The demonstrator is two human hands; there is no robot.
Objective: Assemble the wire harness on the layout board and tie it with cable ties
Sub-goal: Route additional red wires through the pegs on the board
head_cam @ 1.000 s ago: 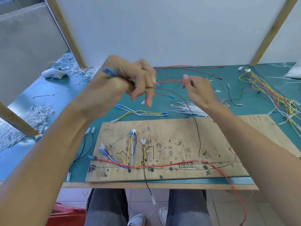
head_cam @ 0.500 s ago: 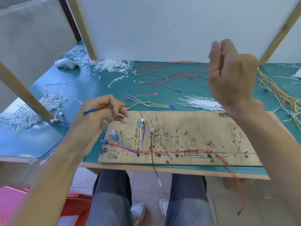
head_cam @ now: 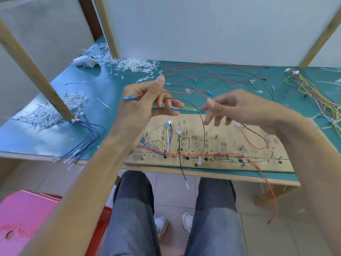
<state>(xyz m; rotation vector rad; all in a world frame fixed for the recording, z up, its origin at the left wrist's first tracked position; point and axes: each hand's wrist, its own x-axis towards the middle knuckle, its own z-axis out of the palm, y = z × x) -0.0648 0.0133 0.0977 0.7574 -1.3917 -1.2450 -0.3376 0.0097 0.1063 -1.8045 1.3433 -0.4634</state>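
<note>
I saw left hand (head_cam: 144,106) gripping red wire (head_cam: 174,92), right hand (head_cam: 238,108) close by, fingers spread and holding nothing, both above the board (head_cam: 221,145).

Wore faded grey-blue trousers (head_cam: 132,209) and white low-top sneakers (head_cam: 161,226) with rubber toe caps; had both forearms (head_cam: 103,163) bare.

The tan plywood layout board (head_cam: 230,137) bears black ink scribbles. A thin red wire (head_cam: 173,92) ends in a blue terminal (head_cam: 129,98); a second wire (head_cam: 204,133) is black. The table mat (head_cam: 103,89) is teal, tie scraps (head_cam: 136,64) white.
</note>
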